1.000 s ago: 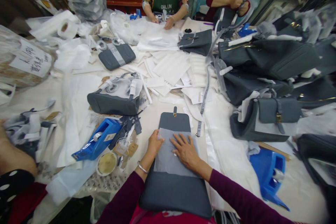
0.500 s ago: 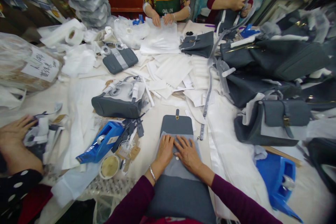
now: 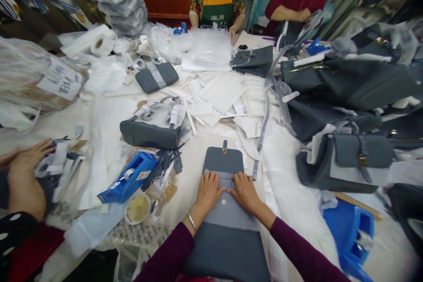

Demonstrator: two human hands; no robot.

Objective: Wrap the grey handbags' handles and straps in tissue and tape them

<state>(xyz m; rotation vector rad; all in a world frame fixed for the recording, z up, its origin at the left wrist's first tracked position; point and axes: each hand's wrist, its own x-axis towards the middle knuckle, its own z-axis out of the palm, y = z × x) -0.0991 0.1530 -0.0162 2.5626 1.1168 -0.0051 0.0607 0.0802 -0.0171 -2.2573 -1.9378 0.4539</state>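
A dark grey bag (image 3: pixel 228 251) lies flat in front of me, its flap (image 3: pixel 220 159) folded out away from me with a small strap and gold clasp. Across its middle is a translucent protective sheet (image 3: pixel 231 217), with a small pale round spot showing. My left hand (image 3: pixel 208 191) rests palm down on the sheet's left part, fingers stretched out. On the right side, my right hand (image 3: pixel 245 191) presses the sheet too, fingers extended toward the flap. The thumbs point toward each other, with a gap between the hands.
Blue tape dispensers (image 3: pixel 130 176) (image 3: pixel 350 233) stand on both sides. A round tub (image 3: pixel 138 209) and tags (image 3: pixel 165 191) lie to the left. Another grey bag (image 3: pixel 150 134) sits beyond, with more bags (image 3: pixel 357 156) piled right. A co-worker's hand (image 3: pixel 28 163) is at far left.
My hands have moved apart, the right one sliding outward to the bag's right edge. The co-worker opposite has spread their hands around the plastic stack. The camera view has shifted slightly.
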